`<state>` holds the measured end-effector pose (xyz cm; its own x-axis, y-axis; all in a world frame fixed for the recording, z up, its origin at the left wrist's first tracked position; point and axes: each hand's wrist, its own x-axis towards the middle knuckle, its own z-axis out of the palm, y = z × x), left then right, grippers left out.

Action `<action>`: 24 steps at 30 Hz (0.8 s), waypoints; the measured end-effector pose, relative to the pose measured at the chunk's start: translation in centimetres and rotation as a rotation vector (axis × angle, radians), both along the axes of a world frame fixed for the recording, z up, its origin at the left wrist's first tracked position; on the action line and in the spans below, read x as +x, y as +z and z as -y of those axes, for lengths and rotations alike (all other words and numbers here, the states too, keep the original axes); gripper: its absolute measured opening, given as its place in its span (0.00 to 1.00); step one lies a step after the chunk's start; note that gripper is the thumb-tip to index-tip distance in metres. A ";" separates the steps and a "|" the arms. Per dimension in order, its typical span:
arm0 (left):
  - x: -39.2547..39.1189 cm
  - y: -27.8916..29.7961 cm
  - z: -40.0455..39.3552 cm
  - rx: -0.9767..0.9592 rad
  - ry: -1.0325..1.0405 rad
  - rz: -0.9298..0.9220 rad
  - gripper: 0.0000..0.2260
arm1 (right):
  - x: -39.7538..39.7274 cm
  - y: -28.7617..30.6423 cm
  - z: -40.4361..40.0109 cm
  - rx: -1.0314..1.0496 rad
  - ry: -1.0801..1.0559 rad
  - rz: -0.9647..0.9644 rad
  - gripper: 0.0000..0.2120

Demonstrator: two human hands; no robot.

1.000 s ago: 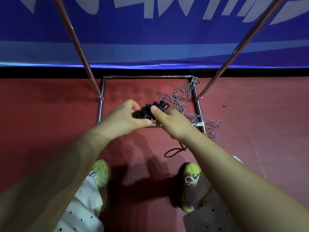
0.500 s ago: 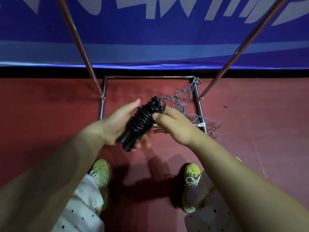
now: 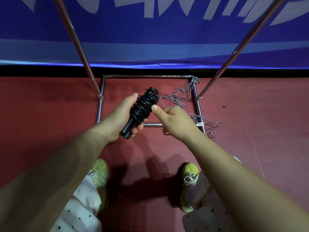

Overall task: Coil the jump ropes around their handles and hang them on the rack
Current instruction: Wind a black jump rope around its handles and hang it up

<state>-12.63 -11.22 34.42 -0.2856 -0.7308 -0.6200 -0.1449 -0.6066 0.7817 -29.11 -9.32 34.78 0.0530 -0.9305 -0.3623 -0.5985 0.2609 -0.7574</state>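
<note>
My left hand (image 3: 120,118) grips a black jump rope (image 3: 142,108), its cord coiled tightly round the two handles, which stick out below my palm. The bundle is held tilted above the rack's base frame (image 3: 147,76). My right hand (image 3: 175,121) is just right of the bundle, thumb tip at the coil's side and fingers curled under; what they hold is hidden. A loose grey jump rope (image 3: 180,101) lies tangled on the floor over the base's right bar.
Two chrome uprights (image 3: 75,39) (image 3: 242,39) rise from the base on either side. A blue banner (image 3: 158,39) closes off the back. The floor is red matting (image 3: 50,106). My yellow-green shoes (image 3: 100,173) stand just before the rack.
The coiled black bundle turned from lying across my hands to standing tilted in my left hand. My right hand drew back from the top loop to the bundle's right side.
</note>
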 end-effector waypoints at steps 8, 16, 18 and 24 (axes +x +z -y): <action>0.3 -0.7 0.1 -0.223 -0.016 0.238 0.31 | 0.8 0.2 -0.4 0.125 -0.044 0.203 0.27; 0.8 -0.4 -0.2 -0.164 -0.162 0.103 0.27 | 1.0 0.5 -0.8 0.334 -0.009 0.226 0.31; 0.7 -0.3 -0.2 -0.167 -0.167 0.132 0.24 | 1.1 0.5 -0.7 0.313 -0.008 0.233 0.26; -0.2 1.7 -0.9 0.181 -0.108 -0.188 0.29 | 0.8 0.8 -0.6 0.109 0.007 0.363 0.22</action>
<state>-12.80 -10.35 36.12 -0.4779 -0.5719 -0.6667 -0.0787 -0.7280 0.6810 -28.31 -8.73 35.55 0.2027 -0.8865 -0.4159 -0.2988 0.3485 -0.8884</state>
